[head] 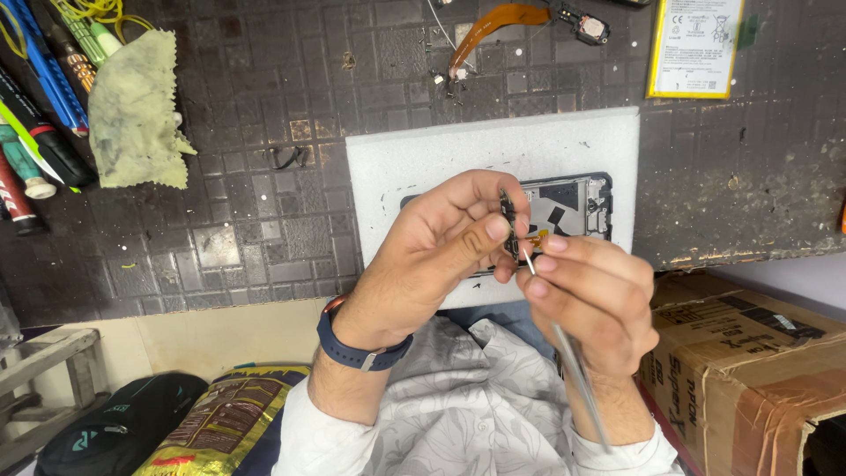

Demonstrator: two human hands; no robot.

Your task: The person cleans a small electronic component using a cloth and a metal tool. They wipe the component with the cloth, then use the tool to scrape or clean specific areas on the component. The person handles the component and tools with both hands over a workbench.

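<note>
My left hand (pixel 445 242) pinches a small dark circuit part (pixel 508 220) with a short orange flex tail (pixel 538 236), held upright between thumb and fingers. My right hand (pixel 595 304) grips metal tweezers (pixel 573 361), whose tip touches the part near my left thumb. Both hands hover just above an opened phone frame (pixel 577 207) lying on a white foam pad (pixel 493 154) at the bench's near edge. A dark blue watch band (pixel 352 348) circles my left wrist.
A yellowish cloth (pixel 137 110) and several screwdrivers and pens (pixel 40 106) lie at the far left. An orange flex cable (pixel 493 22) and a phone battery (pixel 696 44) rest at the back. A cardboard box (pixel 749 361) stands lower right, bags (pixel 176 423) lower left.
</note>
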